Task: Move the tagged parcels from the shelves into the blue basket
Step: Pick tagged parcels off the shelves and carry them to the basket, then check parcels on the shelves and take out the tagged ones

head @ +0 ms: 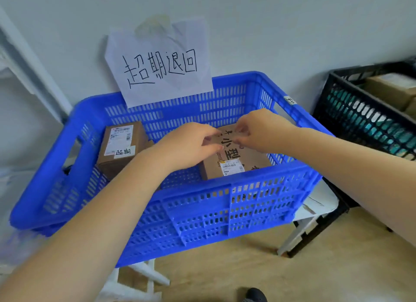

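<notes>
A blue slatted basket (202, 214) fills the middle of the head view. Inside it on the right lies a brown cardboard parcel (236, 161) with large black characters and a barcode label. My left hand (186, 146) and my right hand (258, 130) both reach into the basket, and their curled fingertips pinch at the far top face of this parcel. On the left inside the basket sits a second brown parcel (122, 148) with a shipping label and a white handwritten tag.
A white paper sign (159, 63) with handwritten characters hangs on the wall over the basket's back rim. At the right stands a black crate (364, 112) holding cardboard boxes. White stand legs (299, 232) show under the basket on the wooden floor. A shoe tip (255, 295) is at the bottom.
</notes>
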